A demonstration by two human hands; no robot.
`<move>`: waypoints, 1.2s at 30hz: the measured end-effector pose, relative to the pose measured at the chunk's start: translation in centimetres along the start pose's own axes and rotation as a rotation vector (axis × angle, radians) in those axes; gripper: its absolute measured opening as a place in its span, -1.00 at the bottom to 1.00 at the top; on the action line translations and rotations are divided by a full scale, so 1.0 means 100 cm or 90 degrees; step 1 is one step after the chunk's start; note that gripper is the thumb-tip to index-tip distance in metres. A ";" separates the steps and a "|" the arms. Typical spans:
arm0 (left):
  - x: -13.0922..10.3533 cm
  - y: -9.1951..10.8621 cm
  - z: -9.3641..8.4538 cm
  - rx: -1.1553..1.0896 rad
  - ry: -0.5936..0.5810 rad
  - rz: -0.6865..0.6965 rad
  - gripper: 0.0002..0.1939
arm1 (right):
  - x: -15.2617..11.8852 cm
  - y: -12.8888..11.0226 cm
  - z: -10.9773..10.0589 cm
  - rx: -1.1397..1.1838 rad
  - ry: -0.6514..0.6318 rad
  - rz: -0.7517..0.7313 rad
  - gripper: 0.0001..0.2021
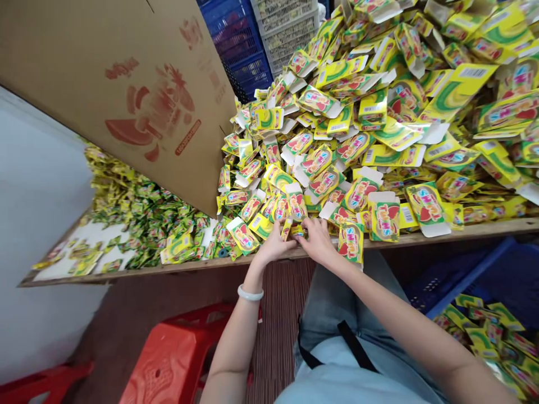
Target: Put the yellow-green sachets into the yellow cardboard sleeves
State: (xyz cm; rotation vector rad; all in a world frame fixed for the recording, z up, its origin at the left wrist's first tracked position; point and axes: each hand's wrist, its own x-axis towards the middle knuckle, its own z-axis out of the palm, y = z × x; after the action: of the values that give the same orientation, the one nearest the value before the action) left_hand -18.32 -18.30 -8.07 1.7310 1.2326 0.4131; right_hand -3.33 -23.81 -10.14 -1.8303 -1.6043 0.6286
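At the table's front edge, my left hand has its fingers curled around a small yellow carton, thumb pointing right. My right hand is close beside it, fingers bent and pinched together at the pile's edge; what lies between them is too small and covered to make out. Just beyond both hands, a printed carton with fruit pictures leans on the heap. Many similar yellow and green cartons, several with white flaps open, surround the hands. Another carton overhangs the edge beside my right wrist.
A large cardboard box stands left of the heap. Small green packets cover the table at left. Blue crates and white crates stand behind. A red stool and a blue basket of cartons flank me.
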 end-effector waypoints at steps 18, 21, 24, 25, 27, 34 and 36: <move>-0.068 0.017 0.002 -0.347 0.113 -0.025 -0.54 | -0.052 0.011 -0.032 0.542 0.008 -0.094 -0.64; -0.086 0.022 0.017 -0.519 0.021 -0.057 -0.52 | -0.075 0.018 -0.070 0.703 -0.033 -0.069 -0.53; -0.094 0.031 0.043 -0.584 -0.155 -0.116 -0.49 | -0.083 0.018 -0.104 0.686 0.057 -0.094 -0.76; -0.095 0.035 0.051 -0.580 -0.207 -0.122 -0.48 | -0.082 0.016 -0.111 0.654 0.088 -0.122 -0.81; -0.095 0.044 0.063 -0.570 -0.284 -0.114 -0.46 | -0.079 0.015 -0.121 0.569 0.110 -0.183 -0.86; -0.086 0.057 0.068 -0.408 -0.404 -0.039 -0.47 | -0.070 0.028 -0.144 0.172 -0.075 -0.379 -0.80; -0.085 0.055 0.070 -0.356 -0.419 -0.018 -0.51 | -0.073 0.028 -0.147 0.081 -0.138 -0.408 -0.74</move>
State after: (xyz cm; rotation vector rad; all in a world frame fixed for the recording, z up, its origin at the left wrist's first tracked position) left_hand -14.06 -29.40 -5.04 1.2122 0.5852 0.1241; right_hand 7.90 -33.31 -2.25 -1.0819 -2.0955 0.6189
